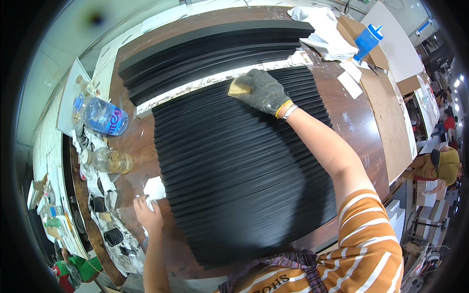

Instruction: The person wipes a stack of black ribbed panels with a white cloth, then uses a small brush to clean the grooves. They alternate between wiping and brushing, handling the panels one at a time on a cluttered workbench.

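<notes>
Long black strips (239, 171) lie side by side in a wide ribbed panel in front of me. My right hand (265, 91), in a dark grey knit glove with a yellow cuff, reaches over the panel's far part. It is closed on a yellowish sponge-like pad (239, 88), which seems to touch the strips. Beyond it stands a stack of black boards (215, 56), behind a paint-smeared white bar (195, 88). My bare left hand (148, 215) is beside the panel's left edge, fingers closed on a crumpled white cloth (155, 188).
On the left stand a large clear bottle (105, 116) with a blue liquid look and a smaller bottle (112, 161) of yellowish residue. A blue bottle (367, 41), white cloth (325, 31) and cardboard (386, 117) lie at the right. Another person (447, 163) is far right.
</notes>
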`<state>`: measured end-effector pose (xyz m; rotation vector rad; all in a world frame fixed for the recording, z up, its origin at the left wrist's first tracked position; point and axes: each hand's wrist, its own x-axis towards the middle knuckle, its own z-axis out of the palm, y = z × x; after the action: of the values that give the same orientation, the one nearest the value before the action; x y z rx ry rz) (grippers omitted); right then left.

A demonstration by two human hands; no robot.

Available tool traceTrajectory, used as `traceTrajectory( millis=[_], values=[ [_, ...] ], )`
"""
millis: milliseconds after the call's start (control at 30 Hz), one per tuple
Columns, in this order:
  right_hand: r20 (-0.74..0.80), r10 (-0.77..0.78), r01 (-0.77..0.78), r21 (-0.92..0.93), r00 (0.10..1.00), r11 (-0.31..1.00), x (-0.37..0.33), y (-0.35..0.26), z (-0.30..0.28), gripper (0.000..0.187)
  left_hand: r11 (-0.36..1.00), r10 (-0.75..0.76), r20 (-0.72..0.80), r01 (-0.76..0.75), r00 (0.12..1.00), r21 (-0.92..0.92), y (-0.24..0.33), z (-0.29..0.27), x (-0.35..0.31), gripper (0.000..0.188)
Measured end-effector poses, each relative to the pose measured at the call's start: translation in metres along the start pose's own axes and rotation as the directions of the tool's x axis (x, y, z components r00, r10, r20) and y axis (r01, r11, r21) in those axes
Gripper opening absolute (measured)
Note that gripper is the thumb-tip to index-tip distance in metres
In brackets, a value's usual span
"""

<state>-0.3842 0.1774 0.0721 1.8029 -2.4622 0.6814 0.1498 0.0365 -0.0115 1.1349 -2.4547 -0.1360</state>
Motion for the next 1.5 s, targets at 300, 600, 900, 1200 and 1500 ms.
traceTrajectory(
  millis=[300,600,900,1200,1500],
  values=[
    [-0.213,0.692,-0.723,-0.251,0.69,0.643,-0.054,0.157,-0.08,0.051,1.0,-0.027,0.021,0.026,0.999,0.015,-0.005,0.002,-0.003,0.028],
    [-0.187,0.725,-0.737,-0.335,0.663,0.587,-0.047,0.161,-0.08,0.046,1.0,-0.016,0.011,0.016,1.0,0.025,-0.003,0.0,-0.001,0.026],
    [-0.306,-0.166,0.21,0.116,0.938,0.971,0.01,-0.037,0.018,0.038,1.0,0.001,0.005,-0.001,1.0,0.025,-0.004,0.002,-0.001,0.026],
    [0.14,-0.181,0.171,0.078,0.973,0.982,0.064,-0.194,0.072,0.027,0.999,-0.021,0.019,0.021,1.0,-0.026,-0.007,0.002,-0.002,0.029],
    [-0.014,0.391,-0.388,-0.152,0.92,0.909,-0.024,0.061,-0.056,0.032,0.999,-0.033,0.003,0.033,0.999,0.013,-0.002,0.003,-0.002,0.029]
  ],
)
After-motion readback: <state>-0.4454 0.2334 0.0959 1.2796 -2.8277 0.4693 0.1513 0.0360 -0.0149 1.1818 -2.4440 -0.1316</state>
